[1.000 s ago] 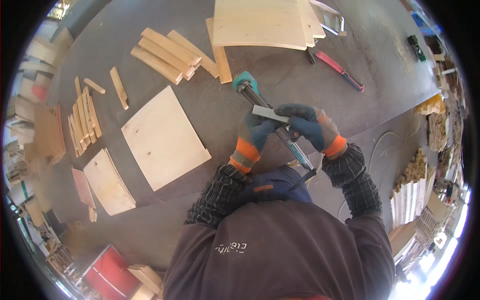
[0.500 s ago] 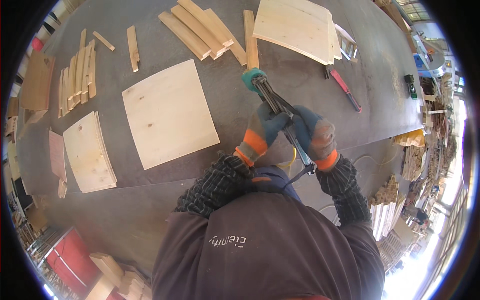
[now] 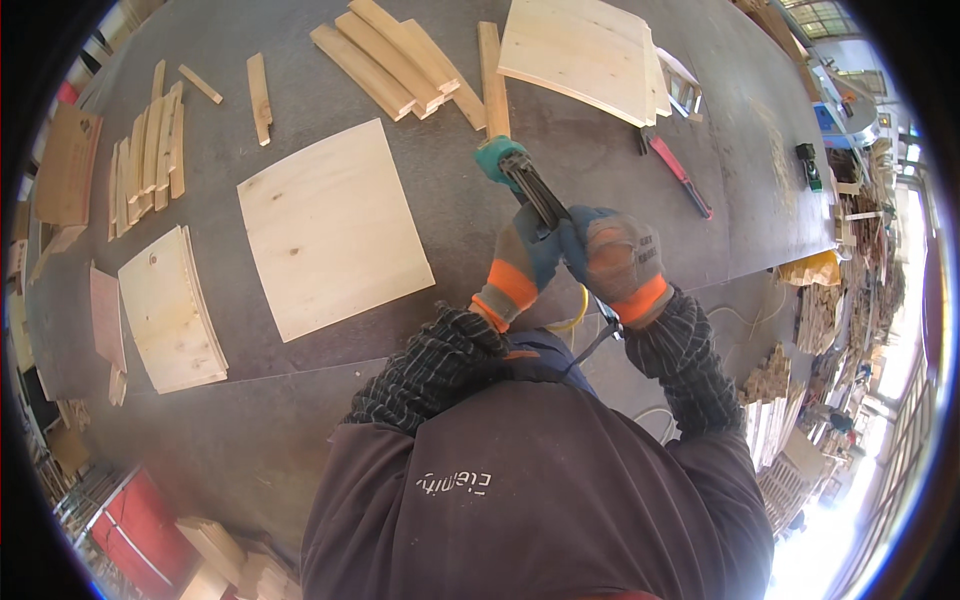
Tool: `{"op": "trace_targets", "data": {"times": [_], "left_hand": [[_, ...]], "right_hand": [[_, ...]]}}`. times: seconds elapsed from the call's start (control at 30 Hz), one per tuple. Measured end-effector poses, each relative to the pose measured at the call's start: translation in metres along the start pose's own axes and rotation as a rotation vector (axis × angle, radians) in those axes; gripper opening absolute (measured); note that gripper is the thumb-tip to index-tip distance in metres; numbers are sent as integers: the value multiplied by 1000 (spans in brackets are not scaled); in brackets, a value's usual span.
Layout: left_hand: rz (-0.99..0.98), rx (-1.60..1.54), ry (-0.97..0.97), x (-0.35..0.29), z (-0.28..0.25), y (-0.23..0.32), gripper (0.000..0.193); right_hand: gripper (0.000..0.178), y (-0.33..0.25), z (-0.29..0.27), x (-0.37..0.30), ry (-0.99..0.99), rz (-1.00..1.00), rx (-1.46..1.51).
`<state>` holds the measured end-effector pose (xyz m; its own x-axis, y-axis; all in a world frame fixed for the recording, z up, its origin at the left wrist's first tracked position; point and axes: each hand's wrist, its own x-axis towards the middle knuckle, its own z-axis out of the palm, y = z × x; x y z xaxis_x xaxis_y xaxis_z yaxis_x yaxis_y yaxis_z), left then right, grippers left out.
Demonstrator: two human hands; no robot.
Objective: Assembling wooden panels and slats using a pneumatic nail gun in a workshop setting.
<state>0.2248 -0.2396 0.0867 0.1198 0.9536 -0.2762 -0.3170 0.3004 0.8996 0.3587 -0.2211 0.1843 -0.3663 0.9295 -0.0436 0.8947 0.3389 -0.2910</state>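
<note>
Both my gloved hands hold a teal and black pneumatic nail gun [image 3: 522,177] above the dark workbench [image 3: 420,170]. My left hand [image 3: 520,262] grips its body from the left. On its rear part, closed around it, sits my right hand [image 3: 615,255]. A yellow hose [image 3: 572,318] curls under my hands. The tool's teal head points away from me, toward a wooden slat [image 3: 491,78]. A square plywood panel [image 3: 330,225] lies flat to the left of my hands.
Several wooden slats [image 3: 395,55] and a stack of plywood panels [image 3: 585,55] lie at the far side. More slats [image 3: 150,150] and a smaller panel stack [image 3: 170,310] sit at the left. A red-handled tool [image 3: 680,175] lies at the right. Wood piles stand on the floor at the right.
My hands have closed together around the nail gun, the small strip seen between them a second ago is no longer visible, and my view has shifted over the bench.
</note>
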Motion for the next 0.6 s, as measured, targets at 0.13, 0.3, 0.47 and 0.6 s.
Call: {"op": "trace_targets", "data": {"times": [0.13, 0.3, 0.47, 0.6], "left_hand": [[96, 127, 38, 0, 2, -12, 33], [106, 151, 32, -1, 2, -12, 36], [124, 264, -14, -7, 2, -8, 33], [113, 288, -29, -11, 4, -2, 31]], "right_hand": [[20, -3, -4, 1, -22, -75, -89], [24, 0, 3, 0, -42, -87, -125], [29, 0, 2, 0, -57, -91, -174], [33, -8, -12, 6, -145, -34, -240]]}}
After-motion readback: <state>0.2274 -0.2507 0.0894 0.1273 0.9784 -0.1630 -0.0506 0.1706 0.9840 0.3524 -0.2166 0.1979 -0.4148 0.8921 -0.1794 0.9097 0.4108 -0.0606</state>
